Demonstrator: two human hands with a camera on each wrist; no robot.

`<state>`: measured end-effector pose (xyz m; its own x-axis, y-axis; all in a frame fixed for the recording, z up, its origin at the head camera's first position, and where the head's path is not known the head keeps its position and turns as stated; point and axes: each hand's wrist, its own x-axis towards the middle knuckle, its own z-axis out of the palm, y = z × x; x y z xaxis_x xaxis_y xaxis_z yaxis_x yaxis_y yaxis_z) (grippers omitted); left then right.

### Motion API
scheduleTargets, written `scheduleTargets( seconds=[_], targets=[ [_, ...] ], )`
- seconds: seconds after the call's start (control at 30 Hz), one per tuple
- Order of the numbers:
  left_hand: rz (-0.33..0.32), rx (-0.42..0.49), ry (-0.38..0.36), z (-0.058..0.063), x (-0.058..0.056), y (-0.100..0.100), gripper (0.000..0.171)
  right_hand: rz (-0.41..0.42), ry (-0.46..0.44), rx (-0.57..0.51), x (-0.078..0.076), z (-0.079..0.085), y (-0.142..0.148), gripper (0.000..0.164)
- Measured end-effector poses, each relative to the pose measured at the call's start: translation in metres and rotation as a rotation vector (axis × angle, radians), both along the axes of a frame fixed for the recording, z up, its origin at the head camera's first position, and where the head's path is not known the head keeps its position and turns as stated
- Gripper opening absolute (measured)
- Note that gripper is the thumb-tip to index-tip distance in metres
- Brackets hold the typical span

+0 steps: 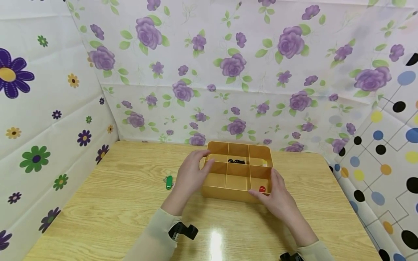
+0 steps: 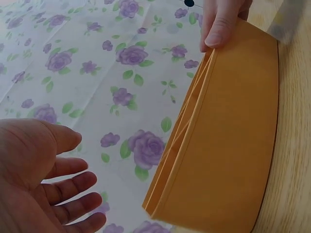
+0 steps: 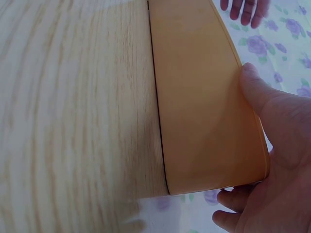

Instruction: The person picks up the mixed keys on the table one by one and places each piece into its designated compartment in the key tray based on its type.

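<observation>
An orange-yellow divided storage box (image 1: 225, 193) sits on the table, its compartments in two rows. My right hand (image 1: 280, 199) grips its front right corner, thumb on the front rim and fingers around the right side. My left hand (image 1: 191, 174) is by the box's left side, fingers extended and apart from it in the left wrist view. Small black items (image 1: 239, 161) lie in the back middle compartment. In the back right one is a yellow and white item (image 1: 264, 163). A red piece (image 1: 262, 189) lies in the front right compartment.
A small green tag-like piece (image 1: 169, 182) with a thin metal ring lies on the wooden table (image 1: 130, 203), left of the left hand. Behind the table hangs a rose-patterned cloth (image 1: 232, 67), with patterned cloths at both sides.
</observation>
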<state>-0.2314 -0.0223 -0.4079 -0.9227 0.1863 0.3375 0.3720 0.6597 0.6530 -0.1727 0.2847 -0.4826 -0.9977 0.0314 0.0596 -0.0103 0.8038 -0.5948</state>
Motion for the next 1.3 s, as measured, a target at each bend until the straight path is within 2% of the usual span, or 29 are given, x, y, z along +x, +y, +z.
scheduleTargets(
  seconds=[0.33, 0.6, 0.97, 1.3],
  targets=[
    [0.04, -0.007, 0.015, -0.007, 0.003, -0.021, 0.043, 0.0, -0.008, -0.002, 0.0, 0.0, -0.001, 0.133],
    [0.065, -0.037, -0.026, -0.01, 0.004, -0.036, 0.046, -0.001, -0.01, 0.002, 0.0, 0.0, -0.001, 0.134],
    [0.111, -0.085, -0.062, -0.017, 0.002, -0.058, 0.051, 0.007, -0.006, 0.003, 0.001, 0.001, -0.001, 0.134],
    [0.154, -0.137, -0.049, -0.026, -0.001, -0.077, 0.051, 0.003, -0.007, 0.006, 0.001, 0.002, -0.002, 0.136]
  ],
)
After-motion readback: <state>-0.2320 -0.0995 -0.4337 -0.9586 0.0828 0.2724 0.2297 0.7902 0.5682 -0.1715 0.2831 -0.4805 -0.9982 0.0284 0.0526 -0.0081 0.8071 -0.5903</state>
